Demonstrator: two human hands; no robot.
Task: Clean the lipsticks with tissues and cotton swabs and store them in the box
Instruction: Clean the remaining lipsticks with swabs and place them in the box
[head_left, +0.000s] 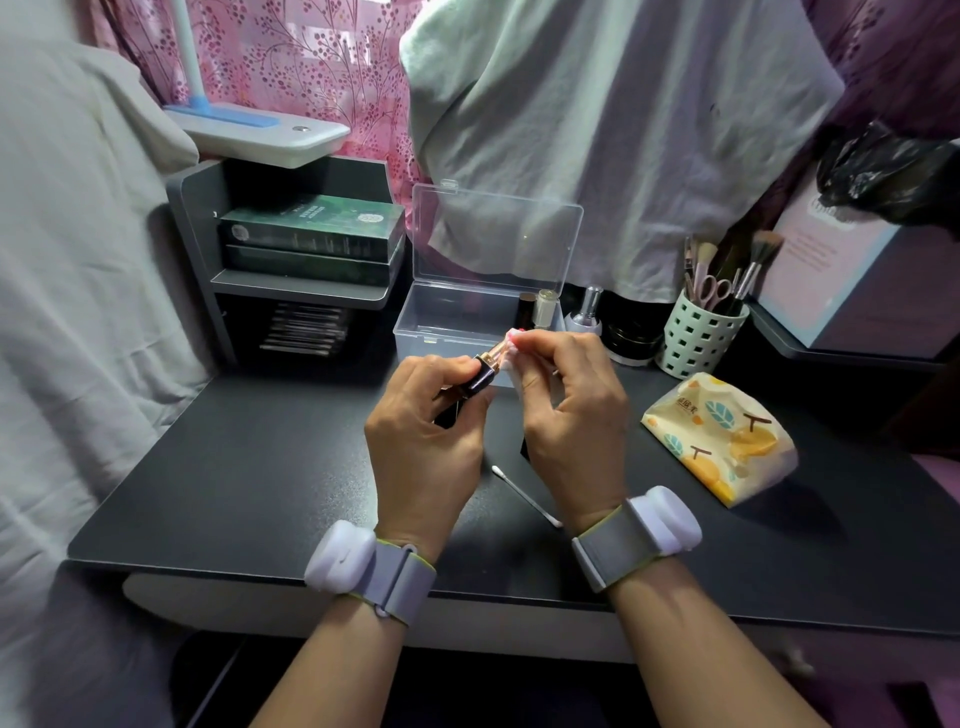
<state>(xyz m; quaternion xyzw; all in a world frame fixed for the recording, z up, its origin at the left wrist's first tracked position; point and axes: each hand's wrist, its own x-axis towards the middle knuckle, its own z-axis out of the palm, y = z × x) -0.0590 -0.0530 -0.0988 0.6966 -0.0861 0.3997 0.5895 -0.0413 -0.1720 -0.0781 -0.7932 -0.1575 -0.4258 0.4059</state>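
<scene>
The left hand (423, 415) gripped a dark, gold-collared lipstick tube (480, 375), its long axis slanting up and rightward toward the right hand (569, 402), which pinched a white tissue (511, 364) against the exposed tip. Both hovered just before the open clear plastic box (452, 325), beyond them on the black desk (260, 467).

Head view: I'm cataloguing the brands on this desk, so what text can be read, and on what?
Nothing reads clearly.
Tissue pack: a small printed label, too blurred to read.
Green boxes on the shelf: a round logo and fine print, too small.
Pink box: faint lines, unreadable.
Lipstick: no visible text.
</scene>
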